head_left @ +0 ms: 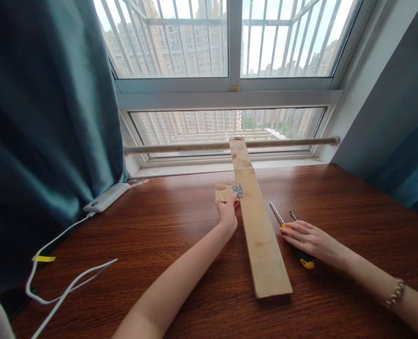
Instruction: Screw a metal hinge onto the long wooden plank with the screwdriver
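A long pale wooden plank lies on the dark wooden table, running away from me toward the window. A small wooden block sits against its left edge, joined by a small metal hinge. My left hand pinches the near edge of that block, fingers closed on it. To the right of the plank my right hand lies over a screwdriver with a yellow and black handle, fingers curled on the handle. A second thin metal tool rests just beyond it.
A wooden rod spans the window sill, crossed by the plank's far end. A white power bank with white cables lies at the left by a teal curtain. Another curtain hangs at the right.
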Motion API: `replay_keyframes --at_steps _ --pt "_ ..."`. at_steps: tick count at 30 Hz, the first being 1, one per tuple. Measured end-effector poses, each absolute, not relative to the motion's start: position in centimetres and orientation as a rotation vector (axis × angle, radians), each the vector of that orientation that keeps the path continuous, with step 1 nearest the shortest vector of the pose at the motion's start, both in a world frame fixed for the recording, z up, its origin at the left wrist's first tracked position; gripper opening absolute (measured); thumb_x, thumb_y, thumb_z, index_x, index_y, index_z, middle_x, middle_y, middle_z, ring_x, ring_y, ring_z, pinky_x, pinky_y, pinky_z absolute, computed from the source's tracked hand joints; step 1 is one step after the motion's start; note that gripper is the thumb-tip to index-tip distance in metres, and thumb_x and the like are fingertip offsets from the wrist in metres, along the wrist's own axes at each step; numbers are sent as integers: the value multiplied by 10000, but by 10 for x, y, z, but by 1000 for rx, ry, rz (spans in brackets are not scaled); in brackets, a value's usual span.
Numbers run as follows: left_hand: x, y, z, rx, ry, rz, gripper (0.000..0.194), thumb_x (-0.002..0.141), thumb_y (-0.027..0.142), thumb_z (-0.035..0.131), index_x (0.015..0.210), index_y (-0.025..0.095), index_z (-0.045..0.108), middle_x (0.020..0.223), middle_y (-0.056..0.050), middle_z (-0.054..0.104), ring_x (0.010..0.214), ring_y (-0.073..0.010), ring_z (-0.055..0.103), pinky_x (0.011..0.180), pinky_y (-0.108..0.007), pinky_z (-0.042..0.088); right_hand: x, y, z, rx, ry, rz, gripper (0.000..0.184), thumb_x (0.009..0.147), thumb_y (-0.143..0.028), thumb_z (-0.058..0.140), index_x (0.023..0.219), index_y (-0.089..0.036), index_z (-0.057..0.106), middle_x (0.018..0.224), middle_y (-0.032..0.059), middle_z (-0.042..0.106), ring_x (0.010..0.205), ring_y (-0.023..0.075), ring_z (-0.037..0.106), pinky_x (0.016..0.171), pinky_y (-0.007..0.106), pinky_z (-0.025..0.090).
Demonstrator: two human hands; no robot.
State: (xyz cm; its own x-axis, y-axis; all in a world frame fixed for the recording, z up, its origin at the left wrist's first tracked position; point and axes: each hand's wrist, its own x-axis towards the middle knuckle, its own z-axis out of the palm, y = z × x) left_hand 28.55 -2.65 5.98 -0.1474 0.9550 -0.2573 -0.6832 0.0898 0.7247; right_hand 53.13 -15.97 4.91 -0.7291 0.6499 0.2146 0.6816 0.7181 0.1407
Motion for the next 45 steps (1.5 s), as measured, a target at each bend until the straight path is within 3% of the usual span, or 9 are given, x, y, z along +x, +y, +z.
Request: replay_keyframes --at_steps 7,12,14,19,26,33,39,43,45 --pt "285 -29 63 399 867 1498 141 677 83 686 790 139 622 750 -42 683 629 -121 648 630 -248 547 521 -150 86 -1025 -2113 17 364 856 -171 534 1196 -295 580 1246 66 608 1242 266 490 1059 481 401" --pt "285 -30 65 397 875 1496 141 687 88 679 806 139 623 761 -39 677 624 -115 639 615 -241 541 477 -109 156 -965 -1145 153 158 759 -319 689 877 -216 665 917 63 717 869 240 692 862 436 561" --pt "285 -30 66 397 888 1493 161 678 101 695 813 145 620 761 -31 673 596 -106 625 596 -236 535 468 -81 172 -904 -1041 335 228 717 -368 721 838 -188 652 819 55 718 756 223 703 717 397 607" --pt "285 -29 65 393 922 1477 186 668 119 713 827 145 620 784 -41 675 617 -113 635 603 -240 535 457 -25 170 -902 -948 638 350 619 -396 784 797 -135 634 752 51 716 654 200 700 610 348 620" --pt "285 -27 63 387 906 1488 180 681 98 700 837 152 628 814 -44 683 668 -120 654 642 -244 542 447 -13 158 -936 -963 711 394 560 -374 823 792 -108 648 723 56 706 636 197 697 574 325 620" --pt "285 -27 63 386 897 1492 175 673 103 714 826 145 640 804 -50 687 643 -125 650 632 -260 548 446 -14 156 -964 -1063 584 394 603 -425 781 814 -124 638 757 50 700 665 197 683 602 361 616" --pt "285 -27 62 387 889 1510 211 667 99 720 851 160 637 849 -53 693 698 -132 662 651 -253 552 437 -23 156 -1202 -1161 170 301 644 -405 738 756 -146 633 689 44 687 507 138 607 456 241 514" --pt "285 -29 65 390 879 1491 220 676 88 707 869 162 630 841 -53 696 667 -138 662 627 -265 556 428 -26 160 -998 -1191 485 245 707 -358 686 783 -152 577 817 51 709 335 46 465 323 195 394" --pt "285 -30 66 395 878 1491 218 675 88 708 864 164 629 834 -51 697 661 -140 662 623 -269 556 428 -27 164 -922 -1205 615 285 668 -340 725 796 -158 547 843 51 708 352 51 490 323 194 411"
